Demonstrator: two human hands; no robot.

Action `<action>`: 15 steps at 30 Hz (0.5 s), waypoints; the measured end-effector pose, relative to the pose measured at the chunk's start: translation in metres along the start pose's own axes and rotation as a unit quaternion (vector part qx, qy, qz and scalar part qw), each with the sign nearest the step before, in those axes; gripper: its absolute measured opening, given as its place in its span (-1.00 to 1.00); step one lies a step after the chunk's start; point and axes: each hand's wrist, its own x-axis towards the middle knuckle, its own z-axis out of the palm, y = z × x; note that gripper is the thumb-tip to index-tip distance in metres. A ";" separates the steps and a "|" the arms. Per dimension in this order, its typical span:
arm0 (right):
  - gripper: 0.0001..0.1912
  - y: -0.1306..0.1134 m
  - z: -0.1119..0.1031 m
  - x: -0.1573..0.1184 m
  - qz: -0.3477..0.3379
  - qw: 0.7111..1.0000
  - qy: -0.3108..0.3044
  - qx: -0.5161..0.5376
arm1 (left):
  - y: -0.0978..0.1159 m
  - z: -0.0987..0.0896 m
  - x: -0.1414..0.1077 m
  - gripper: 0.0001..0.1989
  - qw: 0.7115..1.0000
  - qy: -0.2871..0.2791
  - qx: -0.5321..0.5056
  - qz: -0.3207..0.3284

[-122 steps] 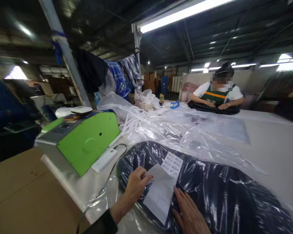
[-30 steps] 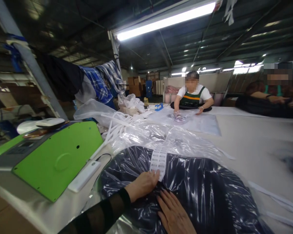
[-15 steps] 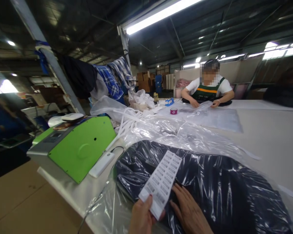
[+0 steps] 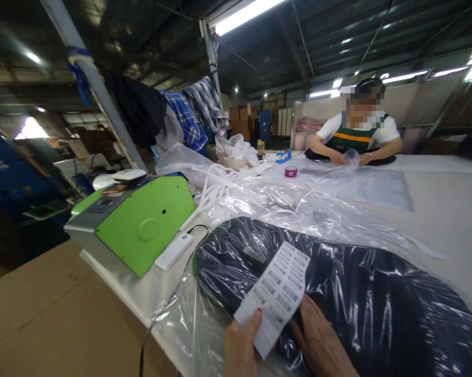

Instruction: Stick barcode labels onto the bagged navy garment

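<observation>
My left hand (image 4: pixel 241 343) is closed on the lower end of a white sheet of barcode labels (image 4: pixel 281 283), thumb on top. The sheet is printed with rows of barcodes, and a strip near its lower left edge is blank. My right hand (image 4: pixel 322 337) is at the sheet's right edge. Its fingertips go behind the paper, so their grip is hidden. Beneath both hands lies a large dark, rounded item in a clear plastic bag (image 4: pixel 361 293), flat on the table. A small pale patch (image 4: pixel 254 255) shows on the bag beside the sheet.
A green and grey machine (image 4: pixel 145 225) stands at the left, beside a white power strip (image 4: pixel 175 251) with a black cable. Beyond the bag lie crumpled clear film, white strips and a roll of magenta tape (image 4: pixel 291 172). Across the table (image 4: pixel 448 199), a co-worker (image 4: pixel 353 139) handles clear plastic.
The view has shifted a little to the left. The label sheet is tilted up more toward me. My right hand, spread on the bag before, is now against the sheet's right edge.
</observation>
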 end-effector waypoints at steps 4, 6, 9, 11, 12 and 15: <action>-0.33 0.000 -0.002 0.001 -0.030 0.999 -0.043 0.000 | -0.004 0.000 0.004 -0.30 1.000 0.015 -0.013 0.009; -0.30 0.003 -0.006 0.002 -0.042 0.996 -0.083 0.012 | -0.002 0.002 0.003 -0.30 0.999 0.024 -0.019 0.015; -0.37 0.008 -0.013 0.004 -0.039 0.983 -0.162 0.073 | 0.001 0.009 -0.001 -0.33 0.999 0.036 -0.023 0.023; -0.43 0.010 -0.017 0.007 0.001 0.963 -0.231 0.140 | 0.003 0.013 -0.003 -0.36 0.999 0.030 -0.018 0.034; -0.45 0.010 -0.019 0.009 0.029 0.950 -0.259 0.173 | 0.004 0.015 -0.003 -0.36 0.999 0.026 -0.011 0.042; -0.58 0.006 -0.021 0.015 0.120 0.917 -0.286 0.250 | 0.002 0.017 0.000 -0.36 0.997 0.025 0.023 0.069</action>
